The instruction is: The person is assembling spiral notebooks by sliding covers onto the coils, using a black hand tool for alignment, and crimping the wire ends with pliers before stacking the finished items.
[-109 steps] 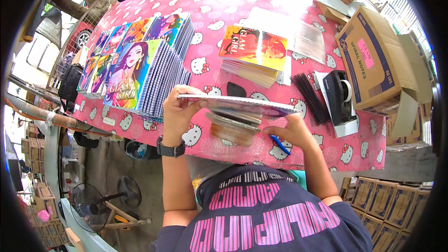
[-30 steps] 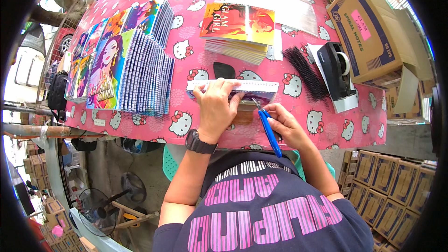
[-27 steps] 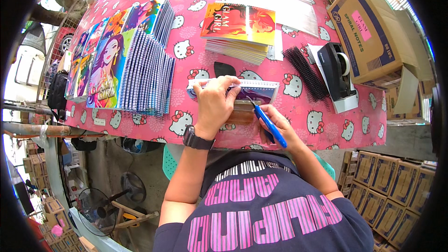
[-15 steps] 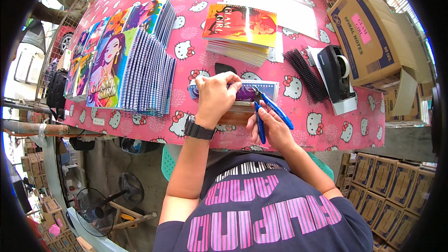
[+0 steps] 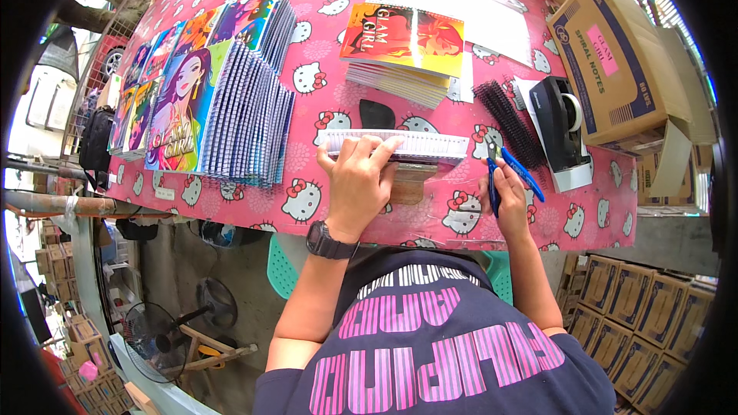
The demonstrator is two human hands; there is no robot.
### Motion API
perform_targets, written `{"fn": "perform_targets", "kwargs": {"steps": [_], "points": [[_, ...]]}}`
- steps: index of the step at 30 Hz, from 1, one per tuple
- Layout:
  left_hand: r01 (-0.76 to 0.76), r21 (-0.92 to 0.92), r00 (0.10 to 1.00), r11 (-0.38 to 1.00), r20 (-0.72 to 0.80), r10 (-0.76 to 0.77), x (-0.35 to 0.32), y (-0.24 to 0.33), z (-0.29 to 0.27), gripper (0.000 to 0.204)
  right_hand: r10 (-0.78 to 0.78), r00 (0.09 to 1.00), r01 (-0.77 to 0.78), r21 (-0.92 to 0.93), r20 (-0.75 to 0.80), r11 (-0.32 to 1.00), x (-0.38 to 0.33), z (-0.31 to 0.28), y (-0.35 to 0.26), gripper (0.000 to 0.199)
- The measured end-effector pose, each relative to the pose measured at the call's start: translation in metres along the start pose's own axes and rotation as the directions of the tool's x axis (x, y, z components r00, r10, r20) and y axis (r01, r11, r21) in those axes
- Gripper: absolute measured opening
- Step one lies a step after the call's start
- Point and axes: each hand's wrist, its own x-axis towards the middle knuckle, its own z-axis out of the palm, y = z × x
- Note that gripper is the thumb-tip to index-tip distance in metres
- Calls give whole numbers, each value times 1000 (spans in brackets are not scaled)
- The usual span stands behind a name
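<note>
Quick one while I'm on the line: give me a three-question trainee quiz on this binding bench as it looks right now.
1. True or false: the left hand presses down on the spiral notebook lying at the table's near edge.
2. What does the right hand hold?
A. blue-handled pliers
B. a roll of tape
C. a black comb
3. Fill in: the tape dispenser stands between the black binding coils and the cardboard ____.

Key: 1 true; 2 A; 3 box.
</note>
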Motion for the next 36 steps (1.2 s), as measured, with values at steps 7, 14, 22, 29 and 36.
{"fn": "perform_targets", "kwargs": {"steps": [7, 14, 22, 29, 36], "points": [[82, 10, 995, 997, 57, -82, 16, 6, 2, 48, -371, 922, 93, -867, -111, 490, 29, -40, 72, 24], [100, 11, 976, 995, -194, -96, -4, -3, 3, 74, -336, 940, 251, -776, 53, 579, 24, -18, 33, 55], [164, -918, 885, 360, -24, -465, -29, -40, 19, 64, -453, 879, 475, -186, 149, 860, 26, 72, 45, 82], [132, -950, 671, 281, -123, -731, -36, -58, 20, 26, -406, 785, 607, -456, 467, 650, 82, 28, 17, 60], [125, -960, 660, 250, -108, -743, -31, -55, 30, 10, -511, 860, -6, -1000, -8, 7, 140, -69, 38, 25]]}}
